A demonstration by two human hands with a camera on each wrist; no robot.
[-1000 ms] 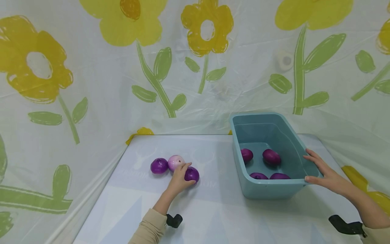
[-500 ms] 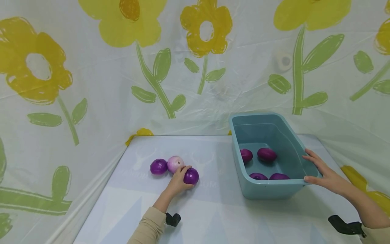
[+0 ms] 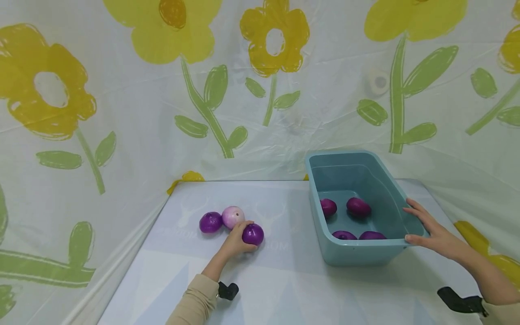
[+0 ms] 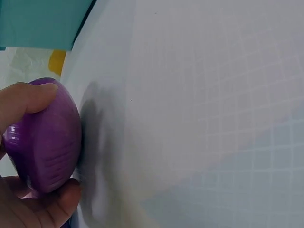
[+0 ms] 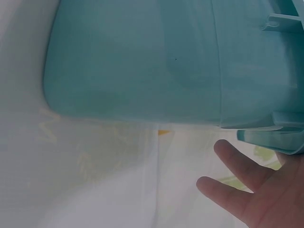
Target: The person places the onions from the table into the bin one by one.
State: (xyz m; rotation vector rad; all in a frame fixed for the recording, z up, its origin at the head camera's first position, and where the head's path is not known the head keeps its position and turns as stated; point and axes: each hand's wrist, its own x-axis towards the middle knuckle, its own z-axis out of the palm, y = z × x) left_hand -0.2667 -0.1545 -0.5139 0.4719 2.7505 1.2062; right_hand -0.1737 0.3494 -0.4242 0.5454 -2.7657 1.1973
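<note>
a person's left hand (image 3: 234, 242) holds a glossy, deep-purple round onion (image 3: 253, 234) above or on a white, pale-blue-patterned tabletop (image 3: 284, 284); whether the onion touches the surface is unclear. it sits at the fingertips, on the side of the hand facing a deep blue-green plastic tub (image 3: 361, 255), which stands well apart to the right. from the head the onion looks nearly round; in the left wrist view its longer span runs between thumb and fingers. these are curled, parted about as wide as the onion, thumb on the near side and fingers on the far side.

just beyond the hand, a pale pinkish-white round onion (image 3: 233, 217) appears to touch a second purple onion (image 3: 211, 222) on its left. four purple onions (image 3: 359, 207) show inside the tub. the right hand (image 3: 436, 237) rests at the tub's near right corner, thumb and fingers spread along the rim; in the right wrist view two fingers extend straight, below the rim.
</note>
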